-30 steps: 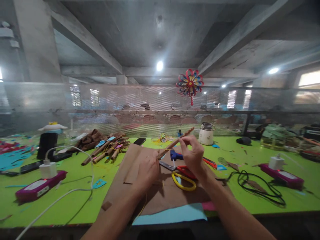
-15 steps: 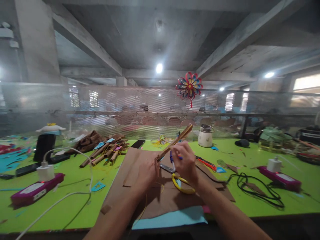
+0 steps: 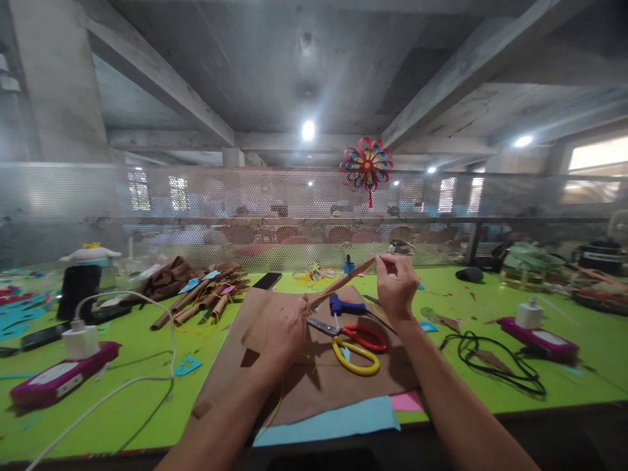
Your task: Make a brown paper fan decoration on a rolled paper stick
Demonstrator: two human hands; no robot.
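A narrow roll of brown paper (image 3: 346, 280) slants up and away over the work sheet, a thin yellow thread running along it. My left hand (image 3: 284, 330) is closed around its near end. At the far tip, the fingers of my right hand (image 3: 396, 284) are pinched together; whether they grip paper, thread or both is hard to see. Below the roll lie scissors (image 3: 356, 347) with one red and one yellow handle, their blade tips partly behind my left hand. A blue glue gun (image 3: 347, 305) rests just beyond them on a brown paper sheet (image 3: 314, 392).
Finished brown rolls (image 3: 210, 297) with yellow threads are heaped at left, near a phone (image 3: 269, 281). Purple power strips (image 3: 63, 373) with white plugs flank the sheet. A black cable (image 3: 495, 363) coils at right. Light blue paper (image 3: 328, 428) lies at the front edge.
My right hand has moved right and up from the middle of the roll to its far tip, uncovering the glue gun and red scissor handle. The roll has tilted lower; my left hand keeps its hold.
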